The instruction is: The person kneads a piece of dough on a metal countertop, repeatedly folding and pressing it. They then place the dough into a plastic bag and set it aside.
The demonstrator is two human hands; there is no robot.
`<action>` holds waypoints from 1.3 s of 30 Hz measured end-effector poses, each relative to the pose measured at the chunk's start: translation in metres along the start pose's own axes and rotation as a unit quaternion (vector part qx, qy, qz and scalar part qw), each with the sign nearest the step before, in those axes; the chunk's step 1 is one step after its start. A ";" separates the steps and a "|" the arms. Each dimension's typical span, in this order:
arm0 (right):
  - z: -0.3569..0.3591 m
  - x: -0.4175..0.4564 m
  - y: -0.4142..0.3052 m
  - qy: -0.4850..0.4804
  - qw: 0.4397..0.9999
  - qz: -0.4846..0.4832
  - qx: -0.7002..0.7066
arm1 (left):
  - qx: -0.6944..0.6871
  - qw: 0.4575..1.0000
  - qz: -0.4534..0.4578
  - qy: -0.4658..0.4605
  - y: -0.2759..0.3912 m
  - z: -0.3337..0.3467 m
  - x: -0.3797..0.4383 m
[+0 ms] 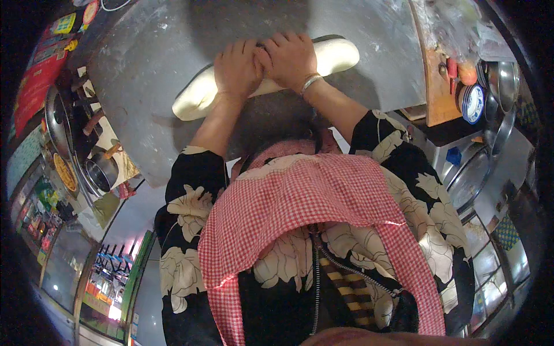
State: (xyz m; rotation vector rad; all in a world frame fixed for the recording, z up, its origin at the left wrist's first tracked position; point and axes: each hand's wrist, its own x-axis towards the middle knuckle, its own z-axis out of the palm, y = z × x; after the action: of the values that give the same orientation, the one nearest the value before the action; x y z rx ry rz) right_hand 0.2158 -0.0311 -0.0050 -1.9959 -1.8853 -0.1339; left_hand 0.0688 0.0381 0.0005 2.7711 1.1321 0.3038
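Note:
A thick, pale log of dough (pixel 339 55) lies slantwise on the grey work table (pixel 143 73), its right end farther from me. My left hand (pixel 238 68) rests over its middle, fingers curled across the top. Right beside it, my right hand (pixel 291 59) grips the dough too, and the two hands touch at the thumbs. A silver-coloured bracelet (pixel 310 83) circles my right wrist. Both ends of the log stick out past my hands, while its middle is mostly hidden beneath them. White smears, perhaps flour, mark the tabletop.
At left are a small pot (pixel 102 171) with a wooden-handled tool and a large round lid (pixel 57 116). To the right, a wooden board (pixel 437 99), blue-and-white plates (pixel 471 104), metal bowls (pixel 504 86) and clear plastic bags (pixel 458 30) line the table's edge.

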 end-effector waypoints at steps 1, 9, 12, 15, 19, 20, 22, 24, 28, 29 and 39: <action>0.005 0.010 0.003 0.007 1.000 0.006 0.004 | -0.009 1.000 -0.003 -0.002 -0.006 0.005 0.008; 0.017 0.077 0.021 -0.059 0.996 -0.026 -0.061 | -0.022 0.999 -0.035 0.019 -0.039 0.022 0.067; 0.007 0.100 0.031 -0.075 0.994 -0.040 -0.075 | 0.039 0.996 0.010 0.076 -0.047 0.030 0.084; 0.032 0.089 0.029 -0.090 0.995 -0.032 -0.036 | 0.108 0.990 -0.032 0.085 -0.026 0.020 0.082; 0.005 0.032 -0.007 -0.156 0.986 0.055 0.015 | 0.034 0.997 -0.061 0.037 0.006 -0.006 0.012; -0.018 0.018 -0.023 -0.179 0.983 0.028 0.028 | -0.026 0.994 -0.095 -0.040 0.008 -0.023 -0.009; -0.040 -0.020 -0.043 -0.106 0.993 0.021 0.054 | -0.128 0.989 0.047 0.055 -0.005 -0.047 -0.044; -0.024 -0.049 -0.054 0.038 0.996 0.020 0.074 | -0.084 0.992 0.038 0.081 -0.020 -0.047 -0.073; -0.006 -0.029 -0.048 0.081 0.993 0.005 0.083 | -0.023 0.991 -0.007 0.133 -0.024 -0.017 -0.065; -0.003 -0.018 -0.040 0.058 0.995 0.012 0.083 | -0.028 0.993 -0.018 0.109 -0.025 -0.012 -0.054; 0.018 0.056 -0.019 -0.137 0.980 0.106 0.094 | 0.033 0.992 -0.120 -0.035 -0.058 0.012 0.016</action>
State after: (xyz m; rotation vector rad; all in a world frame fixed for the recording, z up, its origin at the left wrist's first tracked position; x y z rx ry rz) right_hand 0.1991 0.0281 0.0007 -2.1508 -1.7461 0.3827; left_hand 0.0434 0.0905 -0.0203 2.6393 1.4624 0.1444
